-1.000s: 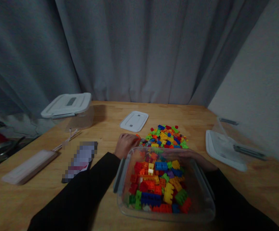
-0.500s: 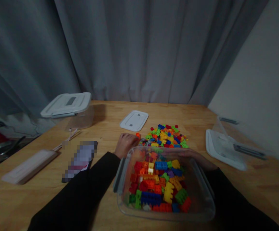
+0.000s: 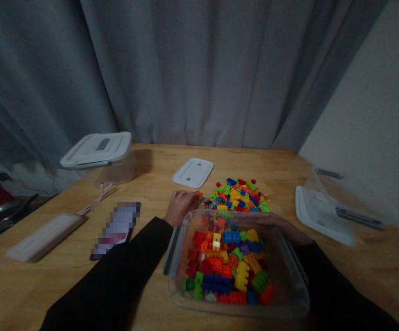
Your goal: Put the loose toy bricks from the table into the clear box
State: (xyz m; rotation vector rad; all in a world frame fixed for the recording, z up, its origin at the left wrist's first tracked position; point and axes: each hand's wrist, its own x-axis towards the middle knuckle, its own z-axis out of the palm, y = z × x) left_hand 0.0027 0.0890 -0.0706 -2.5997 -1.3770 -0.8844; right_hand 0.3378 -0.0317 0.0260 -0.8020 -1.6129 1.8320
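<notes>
Left hand: fingers curled beside orange brick, tips hidden; cannot tell whether gripping. Right hand: fingers extended behind far rim of clear plastic bin, partly veiled by its wall; hold unclear. Bin nearest, between forearms, containing toy bricks. Brick pile just beyond on surface, near edge masked by bin. Black sleeves cut off below. Smartphone left, screen pixelated.
</notes>
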